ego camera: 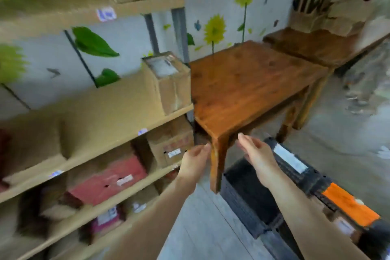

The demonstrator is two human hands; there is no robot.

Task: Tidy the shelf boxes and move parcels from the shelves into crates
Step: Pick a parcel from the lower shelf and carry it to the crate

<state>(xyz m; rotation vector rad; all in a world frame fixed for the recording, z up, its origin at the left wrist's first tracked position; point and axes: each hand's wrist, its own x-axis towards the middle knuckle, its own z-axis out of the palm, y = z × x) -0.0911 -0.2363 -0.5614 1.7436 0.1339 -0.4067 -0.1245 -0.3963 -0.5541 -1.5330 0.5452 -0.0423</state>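
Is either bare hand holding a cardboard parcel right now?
No, the left hand and the right hand are both open and empty, near a corner of the brown wooden table.

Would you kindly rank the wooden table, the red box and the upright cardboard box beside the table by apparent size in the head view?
1. wooden table, clearly largest.
2. red box and upright cardboard box: about alike; blur and differing nearness leave them unranked.

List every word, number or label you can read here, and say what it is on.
Nothing is readable; the whole frame is blurred.
Shelf tag: blurred.
Box label: blurred.
Red box label: blurred.
Crate label: blurred.
Far carton print: dark strokes, unreadable.
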